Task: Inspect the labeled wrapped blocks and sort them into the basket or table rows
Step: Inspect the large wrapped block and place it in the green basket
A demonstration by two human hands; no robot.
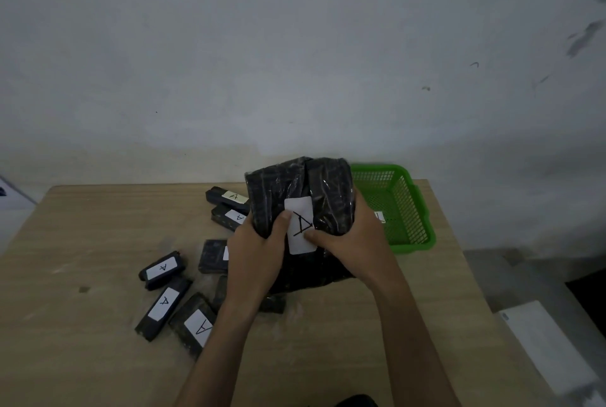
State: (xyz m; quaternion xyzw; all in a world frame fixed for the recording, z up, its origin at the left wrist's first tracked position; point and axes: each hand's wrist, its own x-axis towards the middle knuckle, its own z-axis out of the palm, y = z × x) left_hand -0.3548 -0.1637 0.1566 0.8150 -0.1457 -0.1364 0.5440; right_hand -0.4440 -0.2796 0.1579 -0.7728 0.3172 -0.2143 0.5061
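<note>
The scene is dim and greyish, with soft, even light and only faint shadows on the tabletop (98, 357). Small glints show on the plastic wrap of the block (295, 183). Wide-angle bending curves the tabletop's edges, and the lower right corner looks smeared.

The large block (295, 183) you hold is black under glossy clear film; its label (300, 226) is white with a black hand-drawn A. The small blocks (163, 308) on your desk (98, 226) are black too, labels white with black A marks — the rearmost block (226, 197) carries a cream-tinted label instead. Your basket (410, 209) is bright green, open grid mesh throughout. Desk surface: pale tan wood grain. Wall (295, 62) — off-white, with dark scuff marks.
</note>
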